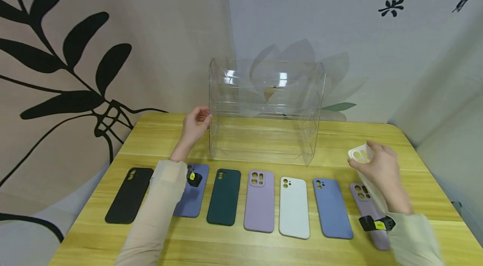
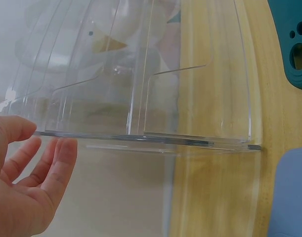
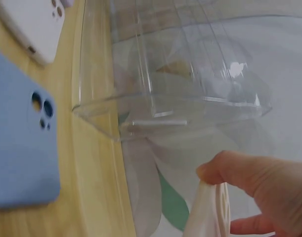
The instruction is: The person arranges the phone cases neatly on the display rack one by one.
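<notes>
My left hand [image 1: 196, 125] is at the left side of a clear acrylic display rack [image 1: 264, 155], its fingers loosely bent. In the left wrist view the fingertips [image 2: 66, 148] meet the rack's side panel near its edge. At the right of the table my right hand [image 1: 383, 167] pinches a white phone case [image 1: 356, 155] by its camera end, thumb on one face; the case is raised above the table. In the right wrist view this white case [image 3: 207, 212] is seen nearly edge-on, and the fingers behind it are partly hidden.
Along the table front lie a black case [image 1: 129, 195], a blue case [image 1: 194, 203] partly under my left arm, a dark green case [image 1: 224, 197], a purple case [image 1: 259, 207], a white case [image 1: 294, 215], a blue case [image 1: 333, 211] and another purple case [image 1: 364, 203]. A printed curtain [image 1: 170, 27] hangs behind.
</notes>
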{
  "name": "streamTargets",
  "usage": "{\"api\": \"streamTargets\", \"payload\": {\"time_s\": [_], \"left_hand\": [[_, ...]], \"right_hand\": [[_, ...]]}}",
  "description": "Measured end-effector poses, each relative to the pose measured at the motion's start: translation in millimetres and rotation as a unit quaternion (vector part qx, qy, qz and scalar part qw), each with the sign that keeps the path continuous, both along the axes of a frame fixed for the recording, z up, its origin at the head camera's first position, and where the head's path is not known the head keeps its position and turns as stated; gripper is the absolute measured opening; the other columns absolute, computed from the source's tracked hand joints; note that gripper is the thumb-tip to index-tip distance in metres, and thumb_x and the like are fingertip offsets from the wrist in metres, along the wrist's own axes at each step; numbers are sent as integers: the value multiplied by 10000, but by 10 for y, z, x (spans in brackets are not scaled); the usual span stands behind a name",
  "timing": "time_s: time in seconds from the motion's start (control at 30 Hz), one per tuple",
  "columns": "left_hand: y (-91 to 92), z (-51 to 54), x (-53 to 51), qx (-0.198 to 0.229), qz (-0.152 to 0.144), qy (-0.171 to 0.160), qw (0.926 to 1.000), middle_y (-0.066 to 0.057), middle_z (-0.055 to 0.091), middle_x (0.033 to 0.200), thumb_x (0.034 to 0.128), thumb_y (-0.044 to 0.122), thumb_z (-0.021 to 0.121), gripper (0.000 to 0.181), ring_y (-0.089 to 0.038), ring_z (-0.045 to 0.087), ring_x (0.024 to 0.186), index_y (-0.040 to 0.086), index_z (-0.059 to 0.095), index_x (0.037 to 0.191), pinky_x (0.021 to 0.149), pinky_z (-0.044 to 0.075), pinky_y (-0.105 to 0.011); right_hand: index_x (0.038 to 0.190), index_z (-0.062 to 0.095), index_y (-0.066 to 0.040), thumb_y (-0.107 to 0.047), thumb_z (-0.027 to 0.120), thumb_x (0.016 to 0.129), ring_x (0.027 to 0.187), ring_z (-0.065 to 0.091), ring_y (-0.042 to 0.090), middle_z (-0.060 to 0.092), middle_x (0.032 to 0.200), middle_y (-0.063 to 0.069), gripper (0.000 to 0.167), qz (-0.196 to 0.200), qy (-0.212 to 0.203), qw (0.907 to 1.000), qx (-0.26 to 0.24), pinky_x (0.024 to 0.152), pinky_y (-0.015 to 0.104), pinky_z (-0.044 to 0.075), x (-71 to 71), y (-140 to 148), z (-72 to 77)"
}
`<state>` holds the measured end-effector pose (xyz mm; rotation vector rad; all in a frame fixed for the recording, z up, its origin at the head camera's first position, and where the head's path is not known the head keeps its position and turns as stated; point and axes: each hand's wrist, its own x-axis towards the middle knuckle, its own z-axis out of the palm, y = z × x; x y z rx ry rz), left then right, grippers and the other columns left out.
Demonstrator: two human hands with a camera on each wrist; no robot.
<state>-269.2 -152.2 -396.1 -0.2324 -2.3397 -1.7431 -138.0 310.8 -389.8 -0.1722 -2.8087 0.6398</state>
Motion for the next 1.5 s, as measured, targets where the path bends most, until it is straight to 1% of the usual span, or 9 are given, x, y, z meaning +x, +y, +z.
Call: {"api": "streamTargets", "payload": {"time_s": [0.17, 0.4, 0.63, 0.7, 0.9, 1.1, 1.23, 1.4, 1.5], "left_hand": [[-1, 8, 11, -22, 26, -57, 10000, -213, 567, 1013, 902, -10, 564, 277, -277, 568, 879, -90, 542, 1166, 613, 511, -166], [-7, 6, 12, -94, 5, -21, 10000, -222, 580, 1015, 905, -1, 567, 272, -298, 580, 882, -89, 551, 1162, 604, 503, -159], [-13, 4, 19, -83, 14, -39, 10000, -216, 584, 1002, 905, 3, 565, 254, -287, 583, 875, -87, 559, 1144, 607, 507, -171], [-13, 3, 20, -93, 25, -18, 10000, -218, 585, 996, 902, -1, 566, 249, -284, 583, 868, -90, 561, 1135, 606, 506, -168], [-16, 0, 14, -132, 36, -54, 9999, -216, 586, 1004, 905, 6, 567, 252, -284, 582, 875, -85, 562, 1139, 605, 499, -161], [-9, 3, 14, -197, 54, 2, 9998, -213, 589, 995, 903, 14, 575, 249, -279, 584, 868, -83, 569, 1132, 600, 495, -155], [-3, 2, 7, -169, 41, 41, 9998, -218, 586, 981, 899, 6, 578, 246, -271, 581, 853, -95, 569, 1123, 596, 495, -156], [-13, -1, 3, -164, 1, -1, 9999, -211, 585, 989, 905, 10, 573, 250, -270, 578, 856, -90, 566, 1134, 597, 494, -154], [-17, -2, 10, -205, -5, 23, 9998, -212, 587, 987, 907, 12, 569, 251, -276, 581, 854, -94, 566, 1134, 596, 494, -153]], "right_hand": [[1236, 445, 177, -238, 758, 708, 1061, 386, 541, 490, 1143, 399, 741, 114, 278, 9995, -72, 839, 610, 350, -61, -160, 29], [1224, 475, 161, -223, 774, 685, 1035, 417, 518, 508, 1120, 380, 726, 262, 584, 9977, -218, 809, 584, 370, -128, -369, 66], [1216, 495, 148, -243, 773, 683, 1068, 431, 507, 518, 1151, 357, 717, 355, 789, 9960, -234, 855, 591, 374, -137, -590, 175], [1215, 500, 145, -233, 773, 683, 1040, 445, 493, 528, 1130, 349, 707, 435, 878, 9948, -279, 821, 578, 388, -143, -670, 217], [1213, 522, 120, -204, 790, 662, 929, 478, 427, 555, 1054, 303, 694, 721, 1298, 9880, -431, 705, 508, 403, -193, -918, 295], [1206, 535, 114, -204, 805, 637, 980, 485, 431, 552, 1108, 302, 706, 1006, 1596, 9800, -637, 756, 533, 410, -284, -1161, 345], [1225, 523, 114, -211, 811, 636, 1008, 475, 420, 535, 1139, 304, 732, 1190, 1611, 9767, -769, 766, 528, 417, -357, -1331, 411], [1262, 504, 91, -229, 811, 652, 1012, 468, 393, 521, 1167, 284, 754, 1302, 1386, 9770, -961, 749, 497, 439, -471, -1534, 505], [1280, 497, 76, -239, 806, 661, 1044, 460, 390, 514, 1195, 272, 760, 1358, 1283, 9762, -1098, 806, 502, 422, -557, -1651, 546]]}}
